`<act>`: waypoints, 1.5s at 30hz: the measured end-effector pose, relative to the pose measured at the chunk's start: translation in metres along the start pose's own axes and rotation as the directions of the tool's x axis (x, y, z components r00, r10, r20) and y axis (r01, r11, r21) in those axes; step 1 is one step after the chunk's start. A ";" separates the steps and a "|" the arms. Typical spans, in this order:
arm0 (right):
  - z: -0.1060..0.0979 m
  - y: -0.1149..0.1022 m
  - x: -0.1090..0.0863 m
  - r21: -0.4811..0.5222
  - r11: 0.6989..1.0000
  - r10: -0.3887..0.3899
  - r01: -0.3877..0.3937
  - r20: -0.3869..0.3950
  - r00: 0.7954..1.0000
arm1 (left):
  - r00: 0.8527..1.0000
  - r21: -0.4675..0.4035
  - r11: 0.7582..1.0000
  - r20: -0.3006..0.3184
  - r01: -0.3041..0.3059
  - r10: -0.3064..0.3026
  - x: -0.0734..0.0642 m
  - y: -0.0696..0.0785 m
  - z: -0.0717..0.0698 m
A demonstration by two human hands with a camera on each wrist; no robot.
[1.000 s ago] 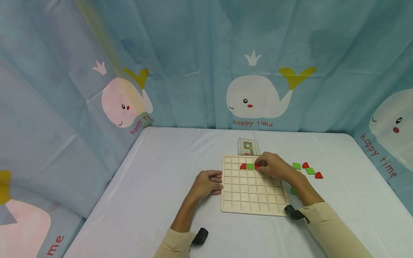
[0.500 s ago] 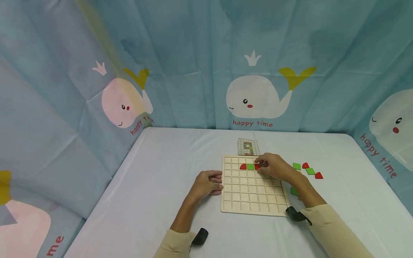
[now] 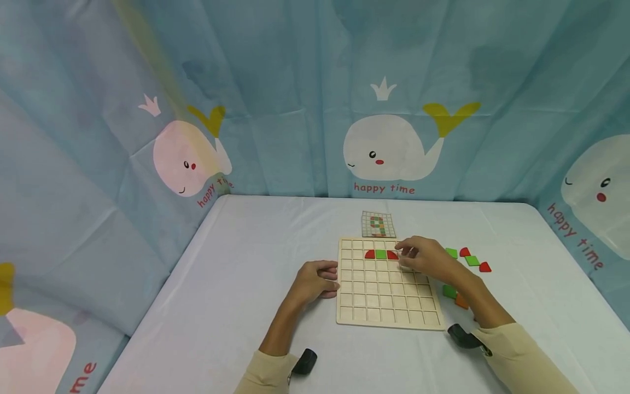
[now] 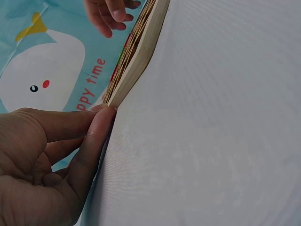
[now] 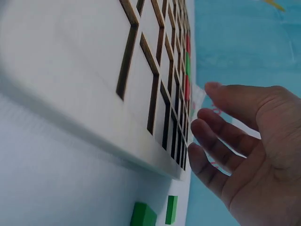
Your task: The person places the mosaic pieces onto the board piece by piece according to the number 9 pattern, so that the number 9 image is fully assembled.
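A pale wooden grid board (image 3: 388, 295) lies on the white cloth. Its upper part holds a row of three pieces: a red quarter-round (image 3: 370, 254), a green square (image 3: 381, 254) and another red quarter-round (image 3: 391, 255). Along the board's left edge rests my left hand (image 3: 310, 282), thumb and fingertips touching the rim; the left wrist view shows these fingertips (image 4: 101, 117) close up. My right hand (image 3: 427, 260) hovers over the board's upper right, just right of the row, fingers loosely bent with nothing between them. In the right wrist view its thumb (image 5: 240, 96) stands apart from the fingers.
Behind the board lies a printed pattern card (image 3: 378, 225) with a coloured figure on a grid. Right of the board are loose pieces, among them a green one (image 3: 472, 261), a red one (image 3: 484, 267) and an orange one (image 3: 461, 301), partly behind my right arm.
My right hand has drawn back a little to the right from the right-hand red piece, which now shows more fully in its cell. The left hand stays at the board's edge.
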State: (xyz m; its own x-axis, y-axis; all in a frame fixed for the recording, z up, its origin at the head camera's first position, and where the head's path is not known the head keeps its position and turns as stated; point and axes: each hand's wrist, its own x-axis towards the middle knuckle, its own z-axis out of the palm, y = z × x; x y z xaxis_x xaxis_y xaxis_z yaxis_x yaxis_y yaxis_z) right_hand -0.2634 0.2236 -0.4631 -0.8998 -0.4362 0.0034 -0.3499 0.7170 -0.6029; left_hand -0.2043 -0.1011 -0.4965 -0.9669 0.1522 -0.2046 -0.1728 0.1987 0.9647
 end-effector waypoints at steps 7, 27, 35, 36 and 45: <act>-0.010 -0.007 -0.017 0.028 0.999 -0.019 0.020 -0.056 0.998 | 1.000 -0.004 1.000 0.000 0.007 -0.007 0.000 -0.001 0.000; -0.029 -0.001 -0.064 0.038 0.999 -0.024 0.031 -0.184 0.983 | 1.000 -0.009 1.000 -0.003 -0.001 0.001 0.000 0.000 0.000; -0.034 0.013 -0.082 0.063 0.998 0.003 0.009 -0.188 0.982 | 1.000 -0.007 1.000 -0.006 -0.001 0.001 0.000 0.000 0.000; -0.034 0.015 -0.084 0.064 0.998 0.006 0.006 -0.189 0.982 | 1.000 -0.006 1.000 -0.006 -0.001 0.001 0.001 -0.001 0.000; -0.031 0.030 -0.096 0.052 0.997 0.072 -0.064 -0.165 0.984 | 1.000 -0.017 1.000 0.003 -0.003 0.003 0.000 0.000 0.000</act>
State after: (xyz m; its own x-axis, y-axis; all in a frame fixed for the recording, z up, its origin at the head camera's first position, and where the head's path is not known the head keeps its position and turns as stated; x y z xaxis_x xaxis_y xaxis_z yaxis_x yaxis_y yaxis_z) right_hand -0.1960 0.3041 -0.4569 -0.9533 -0.2878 0.0914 -0.2773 0.7145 -0.6423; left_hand -0.2041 -0.1009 -0.4964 -0.9669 0.1561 -0.2020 -0.1729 0.1815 0.9681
